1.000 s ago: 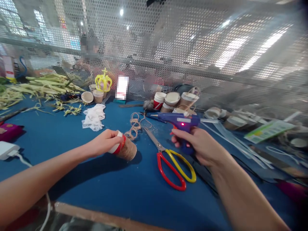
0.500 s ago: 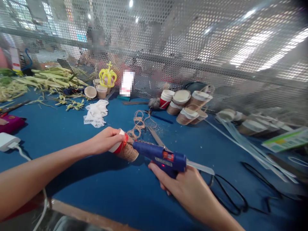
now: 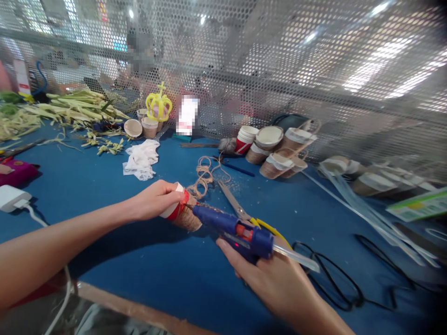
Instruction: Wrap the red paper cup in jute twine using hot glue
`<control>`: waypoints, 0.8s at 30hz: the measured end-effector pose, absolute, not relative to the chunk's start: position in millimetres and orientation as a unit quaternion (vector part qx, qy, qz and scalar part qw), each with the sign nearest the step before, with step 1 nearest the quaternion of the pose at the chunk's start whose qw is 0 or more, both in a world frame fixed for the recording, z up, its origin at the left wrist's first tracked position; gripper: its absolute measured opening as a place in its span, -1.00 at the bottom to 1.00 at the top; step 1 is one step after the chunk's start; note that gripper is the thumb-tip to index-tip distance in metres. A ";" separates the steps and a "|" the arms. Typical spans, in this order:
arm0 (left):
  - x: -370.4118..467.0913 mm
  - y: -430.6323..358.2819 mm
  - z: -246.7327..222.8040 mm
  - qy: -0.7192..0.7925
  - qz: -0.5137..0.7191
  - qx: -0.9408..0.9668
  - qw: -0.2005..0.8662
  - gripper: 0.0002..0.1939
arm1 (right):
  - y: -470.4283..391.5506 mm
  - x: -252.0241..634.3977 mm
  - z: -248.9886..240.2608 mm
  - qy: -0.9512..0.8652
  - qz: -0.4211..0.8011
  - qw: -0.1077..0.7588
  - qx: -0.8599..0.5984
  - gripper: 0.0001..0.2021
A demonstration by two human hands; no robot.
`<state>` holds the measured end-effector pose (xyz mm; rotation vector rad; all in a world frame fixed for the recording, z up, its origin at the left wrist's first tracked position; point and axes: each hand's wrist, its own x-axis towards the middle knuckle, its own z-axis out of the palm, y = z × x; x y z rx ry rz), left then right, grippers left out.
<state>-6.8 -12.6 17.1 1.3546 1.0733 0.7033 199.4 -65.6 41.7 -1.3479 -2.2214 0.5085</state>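
My left hand [image 3: 159, 199] is closed around a paper cup [image 3: 188, 219], tilted on its side above the blue table. The cup is white and red near the rim, and twine is wound round its lower part. In my right hand [image 3: 268, 274] is a blue hot glue gun [image 3: 233, 225] with a clear glue stick poking out at the back and a small red light on. The gun's nozzle meets the cup's side beside my left thumb. A loose coil of twine [image 3: 204, 174] lies behind the cup. Scissors [image 3: 233, 200] with yellow handles lie partly hidden behind the gun.
Twine-wrapped cups [image 3: 277, 164] stand at the back right, with clear glue sticks [image 3: 370, 209] and a black cable [image 3: 335, 274] nearer. A white cloth [image 3: 141, 158], a yellow crown-shaped piece [image 3: 159, 106] and dried husks [image 3: 77, 109] lie left. A perforated metal screen [image 3: 223, 60] rises behind.
The glue gun's rear has dipped slightly, and more of the scissors, with their yellow handles, shows behind it. My left hand keeps hold of the cup; the view has shifted a little.
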 end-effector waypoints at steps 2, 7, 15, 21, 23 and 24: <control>-8.3 -12.2 15.8 0.459 0.295 0.591 0.594 -0.71 | -66.5 199.7 36.8 -0.813 0.171 0.257 -0.494 -0.84; -9.4 -11.8 15.7 0.442 0.284 0.605 0.598 -0.71 | -69.0 199.0 34.7 -0.810 0.158 0.262 -0.500 -0.82; -8.7 -11.8 16.1 0.451 0.284 0.607 0.589 -0.71 | -67.1 200.4 34.9 -0.800 0.167 0.261 -0.514 -0.85; -8.6 -11.1 15.2 0.438 0.285 0.614 0.591 -0.70 | -69.9 201.4 25.0 -0.797 0.201 0.255 -0.510 -0.84; -8.5 -11.1 14.9 0.438 0.285 0.613 0.592 -0.71 | -70.1 201.6 23.9 -0.796 0.196 0.259 -0.510 -0.86; -8.6 -11.1 14.6 0.439 0.285 0.612 0.593 -0.71 | -70.2 201.8 23.4 -0.798 0.196 0.259 -0.508 -0.87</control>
